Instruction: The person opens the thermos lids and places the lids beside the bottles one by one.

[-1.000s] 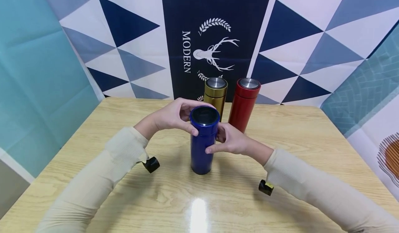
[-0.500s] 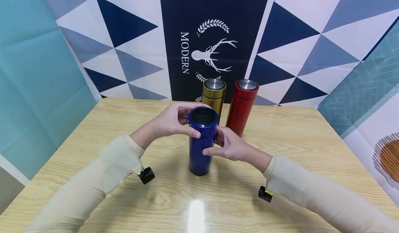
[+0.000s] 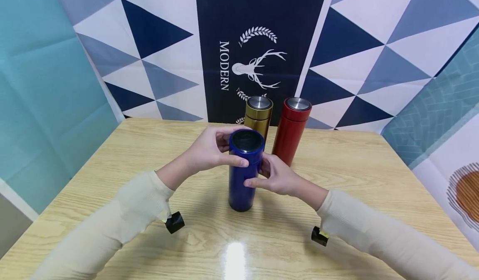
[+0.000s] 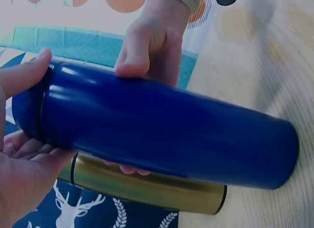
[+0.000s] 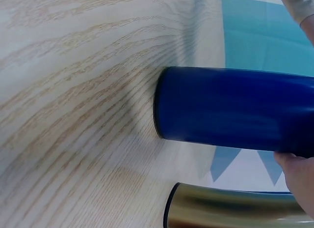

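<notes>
A glossy blue thermos bottle with a dark top stands upright on the wooden table. My left hand grips its lid from the left, thumb across the front and fingers behind. Lower down, my right hand holds the body from the right, its thumb on the near side. The left wrist view shows the left thumb and fingers around the lid, just above the dark seam. In the right wrist view the blue bottle's base meets the table, and part of the right hand appears at the edge.
Behind the blue bottle stand a gold thermos and a red thermos, both with silver tops. The wooden table ends at a patterned wall cloth. Small black cameras hang at both wrists.
My left thumb has moved rightward across the front of the lid as the left hand turned, and the left wrist has dropped. The right hand and blue bottle stay nearly in place.
</notes>
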Demonstrator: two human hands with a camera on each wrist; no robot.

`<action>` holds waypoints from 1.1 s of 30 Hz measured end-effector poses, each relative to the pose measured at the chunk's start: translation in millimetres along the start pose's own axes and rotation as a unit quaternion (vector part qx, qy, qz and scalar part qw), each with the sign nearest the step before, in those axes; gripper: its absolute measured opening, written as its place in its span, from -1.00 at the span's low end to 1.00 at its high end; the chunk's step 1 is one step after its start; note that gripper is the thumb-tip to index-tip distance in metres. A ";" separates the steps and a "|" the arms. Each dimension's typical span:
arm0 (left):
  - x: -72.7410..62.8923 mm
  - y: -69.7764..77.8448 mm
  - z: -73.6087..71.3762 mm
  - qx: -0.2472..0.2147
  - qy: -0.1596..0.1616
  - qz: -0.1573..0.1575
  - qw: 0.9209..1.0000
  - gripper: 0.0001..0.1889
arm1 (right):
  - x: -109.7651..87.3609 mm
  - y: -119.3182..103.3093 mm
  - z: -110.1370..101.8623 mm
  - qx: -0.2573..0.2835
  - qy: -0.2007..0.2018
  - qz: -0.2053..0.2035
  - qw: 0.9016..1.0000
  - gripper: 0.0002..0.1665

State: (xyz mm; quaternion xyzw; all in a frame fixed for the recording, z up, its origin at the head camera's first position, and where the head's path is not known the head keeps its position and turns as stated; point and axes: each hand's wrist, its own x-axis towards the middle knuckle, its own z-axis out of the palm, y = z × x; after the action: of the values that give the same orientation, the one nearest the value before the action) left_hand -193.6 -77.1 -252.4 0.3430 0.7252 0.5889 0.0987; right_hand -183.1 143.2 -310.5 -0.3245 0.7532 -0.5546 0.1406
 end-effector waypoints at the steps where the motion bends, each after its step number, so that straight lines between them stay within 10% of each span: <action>1: -0.8 0.7 1.4 0.002 0.006 -0.002 1.000 -0.36 | 0.0 0.2 0.4 -0.001 0.001 0.000 1.000 -0.16; 12: -12.3 5.2 19.1 0.034 0.105 -0.015 0.994 -0.35 | 0.8 0.2 8.1 -0.007 0.023 -0.008 1.000 -0.20; 17: -11.3 3.2 16.7 0.055 0.102 -0.021 0.993 -0.34 | 0.6 -0.9 7.8 -0.025 0.028 -0.014 0.999 -0.23; 25: 5.3 1.6 -20.7 0.055 -0.048 -0.016 0.997 -0.29 | 0.5 -2.1 4.9 -0.030 0.021 -0.006 0.999 -0.23; 33: 28.9 -0.8 -49.1 -0.036 -0.210 0.011 0.977 -0.07 | 1.1 -2.5 4.6 -0.023 0.019 0.003 1.000 -0.22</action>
State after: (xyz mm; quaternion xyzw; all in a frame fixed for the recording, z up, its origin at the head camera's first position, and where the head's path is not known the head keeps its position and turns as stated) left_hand -242.4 -98.0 -231.6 0.4632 0.6626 0.5306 0.2549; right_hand -180.4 138.6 -309.6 -0.3148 0.7693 -0.5427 0.1209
